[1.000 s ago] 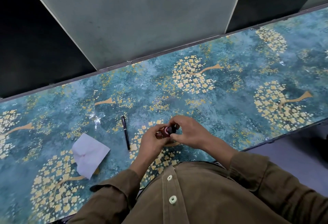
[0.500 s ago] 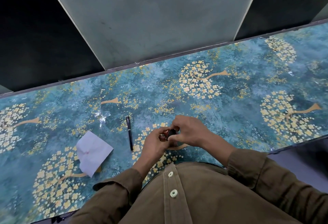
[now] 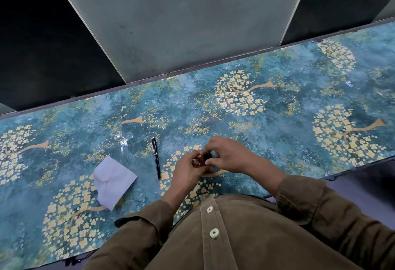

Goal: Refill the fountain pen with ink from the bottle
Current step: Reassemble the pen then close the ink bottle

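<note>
Ink bottle (image 3: 206, 156) pinched between left hand (image 3: 188, 170) and right hand (image 3: 227, 155) | pen (image 3: 156, 157) beside | paper (image 3: 113, 181) further left

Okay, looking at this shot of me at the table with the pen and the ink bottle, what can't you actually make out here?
Head view only:
- ink bottle: mostly covered by the left hand and right hand; cap on or off, and ink level, hidden.
- fountain pen: too small to tell whether it is capped.
- white paper: its faint red mark is too small to identify.
</note>
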